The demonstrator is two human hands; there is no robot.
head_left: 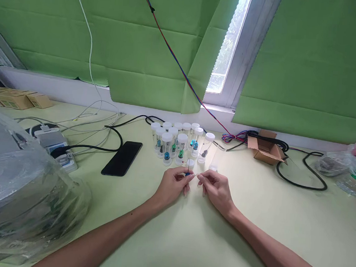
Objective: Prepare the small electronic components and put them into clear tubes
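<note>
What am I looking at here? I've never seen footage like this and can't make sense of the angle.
The one picture comes from a camera worn on a person's head, looking down at their own bare hands over a pale table. The left hand pinches a tiny blue piece; the right hand meets it fingertip to fingertip. Behind them stands a cluster of capped clear vials, some holding small blue or green bits. A black phone, cables and a small cardboard box lie around.

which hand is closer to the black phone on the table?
Left. The left hand sits just right of the black phone, with a strip of bare table between them. The right hand is farther right, beyond the left hand.
</note>
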